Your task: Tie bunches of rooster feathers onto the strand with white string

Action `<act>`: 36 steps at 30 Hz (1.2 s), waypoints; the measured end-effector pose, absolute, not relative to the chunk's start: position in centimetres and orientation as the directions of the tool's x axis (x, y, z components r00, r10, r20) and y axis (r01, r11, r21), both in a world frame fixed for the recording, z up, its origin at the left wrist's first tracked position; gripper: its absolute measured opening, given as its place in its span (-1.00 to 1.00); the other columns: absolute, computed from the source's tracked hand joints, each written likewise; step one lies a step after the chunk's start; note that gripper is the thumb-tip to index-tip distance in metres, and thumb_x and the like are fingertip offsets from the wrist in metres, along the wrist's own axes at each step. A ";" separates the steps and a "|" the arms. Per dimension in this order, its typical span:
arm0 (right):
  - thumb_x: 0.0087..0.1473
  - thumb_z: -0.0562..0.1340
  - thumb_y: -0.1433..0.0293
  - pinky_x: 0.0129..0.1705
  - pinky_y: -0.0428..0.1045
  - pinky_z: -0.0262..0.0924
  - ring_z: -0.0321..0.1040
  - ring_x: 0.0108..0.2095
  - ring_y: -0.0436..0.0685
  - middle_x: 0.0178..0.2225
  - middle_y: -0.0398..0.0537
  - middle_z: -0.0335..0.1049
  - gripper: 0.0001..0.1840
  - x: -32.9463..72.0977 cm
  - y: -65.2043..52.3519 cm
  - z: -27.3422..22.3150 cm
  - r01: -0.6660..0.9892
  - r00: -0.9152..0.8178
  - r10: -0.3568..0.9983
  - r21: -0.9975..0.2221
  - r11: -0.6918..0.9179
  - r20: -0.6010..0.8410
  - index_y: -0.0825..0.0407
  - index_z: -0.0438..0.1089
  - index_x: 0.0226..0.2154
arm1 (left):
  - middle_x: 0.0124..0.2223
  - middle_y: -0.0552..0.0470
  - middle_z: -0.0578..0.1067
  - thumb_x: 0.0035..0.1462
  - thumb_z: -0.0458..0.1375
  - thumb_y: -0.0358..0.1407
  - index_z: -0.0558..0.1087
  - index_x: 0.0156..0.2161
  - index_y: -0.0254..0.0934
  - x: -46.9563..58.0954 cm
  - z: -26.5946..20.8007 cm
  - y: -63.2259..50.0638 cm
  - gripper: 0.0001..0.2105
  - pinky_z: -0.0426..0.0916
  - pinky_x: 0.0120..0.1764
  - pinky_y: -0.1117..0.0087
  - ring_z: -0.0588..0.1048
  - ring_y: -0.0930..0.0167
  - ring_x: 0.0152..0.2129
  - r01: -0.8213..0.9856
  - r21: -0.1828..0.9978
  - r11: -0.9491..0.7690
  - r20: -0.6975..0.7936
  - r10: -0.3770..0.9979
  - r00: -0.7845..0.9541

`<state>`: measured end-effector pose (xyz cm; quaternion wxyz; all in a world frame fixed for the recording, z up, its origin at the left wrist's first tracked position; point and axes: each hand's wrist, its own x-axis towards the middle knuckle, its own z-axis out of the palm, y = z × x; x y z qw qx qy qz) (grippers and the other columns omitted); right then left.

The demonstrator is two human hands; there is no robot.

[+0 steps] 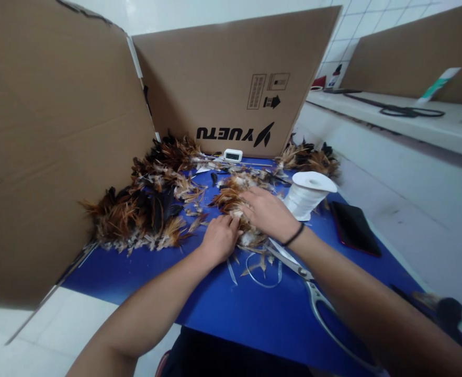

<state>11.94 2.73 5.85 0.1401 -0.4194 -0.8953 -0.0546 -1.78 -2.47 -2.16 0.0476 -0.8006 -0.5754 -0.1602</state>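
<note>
My left hand [220, 238] is closed, its fingertips pinched at the near left edge of a pile of brown and white feathers [231, 199]. Across the same pile lies my right hand [270, 212], fingers curled down onto feathers; its fingertips are partly hidden among them. Metal scissors [301, 272] lie partly under my right forearm with the blades toward the pile. A thin pale ribbon [268, 286] loops on the blue table [231, 314] just below my hands. Beyond my right wrist stands a spool of white ribbon [307, 196].
Feather bunches [136, 217] line the left side, and another bunch [313, 157] sits at the back right. A white digital timer [233, 155] stands by the cardboard panel [223, 78]. A dark phone [355, 228] lies at the right edge. Black scissors [411, 111] rest on the ledge.
</note>
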 end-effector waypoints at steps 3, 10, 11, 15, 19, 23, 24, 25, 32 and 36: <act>0.11 0.14 0.30 -0.02 0.04 0.10 0.24 -0.06 0.21 -0.10 0.16 0.33 -0.66 9.6 5.8 5.4 0.804 -0.564 0.771 -0.015 0.594 0.295 0.16 0.37 -0.11 | -0.21 -0.15 0.43 0.21 0.00 -0.22 0.34 -0.08 -0.33 -1.9 -2.3 -2.3 -0.73 0.27 -0.23 0.24 0.37 0.25 -0.24 0.933 0.105 -0.343 0.313 0.902 0.296; 0.17 0.06 0.36 -0.06 0.04 0.08 0.25 -0.08 0.22 -0.15 0.14 0.39 -0.70 3.2 8.6 4.8 0.625 -0.764 0.615 -0.016 0.781 0.194 0.10 0.45 -0.19 | -0.12 -0.16 0.43 0.19 0.03 -0.20 0.35 -0.06 -0.32 -1.8 -2.7 -1.9 -0.71 0.27 -0.20 0.21 0.35 0.23 -0.16 0.928 0.118 -0.354 0.309 0.901 0.305; 0.16 0.07 0.37 -0.07 0.03 0.09 0.26 -0.08 0.22 -0.14 0.13 0.39 -0.71 2.1 9.0 4.6 0.596 -0.790 0.593 -0.035 0.802 0.157 0.09 0.46 -0.19 | -0.12 -0.15 0.43 0.19 0.03 -0.19 0.36 -0.08 -0.32 -1.8 -2.7 -1.9 -0.72 0.27 -0.20 0.21 0.35 0.22 -0.16 0.927 0.117 -0.357 0.305 0.901 0.309; 0.07 0.17 0.39 -0.10 -0.01 0.13 0.30 -0.05 0.22 -0.08 0.13 0.38 -0.69 -1.7 10.4 3.6 0.544 -0.833 0.550 -0.095 0.834 0.056 0.08 0.42 -0.11 | -0.17 -0.16 0.44 0.20 0.00 -0.21 0.41 -0.14 -0.32 -1.9 -3.0 -1.7 -0.74 0.27 -0.19 0.19 0.35 0.20 -0.15 0.916 0.117 -0.384 0.306 0.892 0.334; -0.04 0.26 0.38 -0.14 0.03 0.17 0.32 -0.07 0.29 -0.05 0.24 0.35 -0.62 -3.9 11.2 2.5 0.558 -0.825 0.565 -0.114 0.822 0.031 0.16 0.40 -0.12 | -0.18 -0.20 0.45 0.19 -0.04 -0.31 0.45 -0.19 -0.37 -2.0 -3.5 -1.5 -0.75 0.28 -0.18 0.16 0.35 0.18 -0.14 0.905 0.117 -0.410 0.296 0.884 0.362; -0.01 0.20 0.44 -0.13 0.02 0.17 0.31 -0.06 0.27 -0.04 0.25 0.35 -0.75 -4.5 11.3 1.8 0.562 -0.818 0.575 -0.174 0.809 0.030 0.18 0.42 -0.22 | -0.15 -0.22 0.45 0.16 -0.02 -0.36 0.45 -0.14 -0.37 -2.1 -3.8 -1.4 -0.75 0.26 -0.11 0.14 0.33 0.17 -0.09 0.893 0.133 -0.430 0.287 0.879 0.380; 0.01 0.19 0.46 -0.13 0.01 0.16 0.31 -0.06 0.25 -0.05 0.24 0.35 -0.78 -4.4 11.3 1.7 0.561 -0.816 0.577 -0.197 0.804 0.033 0.18 0.42 -0.24 | -0.14 -0.23 0.45 0.16 -0.02 -0.35 0.44 -0.13 -0.37 -2.1 -3.8 -1.4 -0.75 0.26 -0.11 0.13 0.33 0.17 -0.09 0.895 0.132 -0.427 0.287 0.880 0.378; 0.01 0.17 0.46 -0.14 -0.01 0.16 0.32 -0.08 0.23 -0.07 0.22 0.38 -0.80 -4.3 11.3 1.8 0.560 -0.814 0.580 -0.223 0.798 0.033 0.17 0.42 -0.27 | -0.14 -0.23 0.45 0.17 -0.02 -0.35 0.44 -0.13 -0.37 -2.1 -3.7 -1.4 -0.75 0.27 -0.12 0.14 0.34 0.17 -0.10 0.898 0.130 -0.420 0.287 0.883 0.372; 0.13 0.09 0.36 -0.33 -0.13 0.22 0.38 -0.37 -0.01 -0.36 -0.05 0.48 -0.83 1.0 10.0 4.3 0.514 -0.762 0.644 -0.541 0.666 0.067 0.11 0.33 -0.35 | -0.16 -0.15 0.44 0.17 0.04 -0.15 0.32 0.03 -0.28 -2.2 -2.5 -1.8 -0.63 0.27 -0.19 0.20 0.37 0.20 -0.18 0.922 0.126 -0.366 0.364 0.882 0.300; 0.03 0.19 0.40 -0.49 -0.14 0.21 0.32 -0.55 -0.06 -0.53 -0.13 0.42 -0.89 6.1 7.8 6.0 0.277 -0.661 0.749 -0.943 0.185 -0.047 0.09 0.25 -0.45 | -0.16 -0.17 0.42 0.19 -0.01 -0.15 0.34 0.00 -0.29 -2.7 -1.8 -1.7 -0.65 0.27 -0.19 0.19 0.37 0.21 -0.20 0.931 0.196 -0.307 0.452 0.871 0.192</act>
